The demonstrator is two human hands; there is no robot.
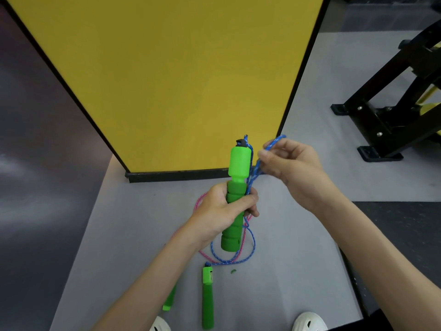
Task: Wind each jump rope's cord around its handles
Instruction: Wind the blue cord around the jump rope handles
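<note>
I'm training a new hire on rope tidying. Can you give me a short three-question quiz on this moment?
1. True or false: the left hand grips a green handle upright.
2. Which cord does the right hand pinch? A pink cord, B blue cord, C none.
3. Fill in: another green handle lies on the grey ____.

Key: 1 true; 2 B; 3 floor.

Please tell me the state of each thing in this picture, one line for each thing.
Left hand: closed around a green foam handle.
Right hand: pinching a loop of blue cord.
Green foam jump rope handle: held upright, off the floor.
Blue braided cord: not yet wound, hanging loose to the floor.
Pink braided cord: loose on the floor.
Second green handle: lying flat on the grey floor.
</note>
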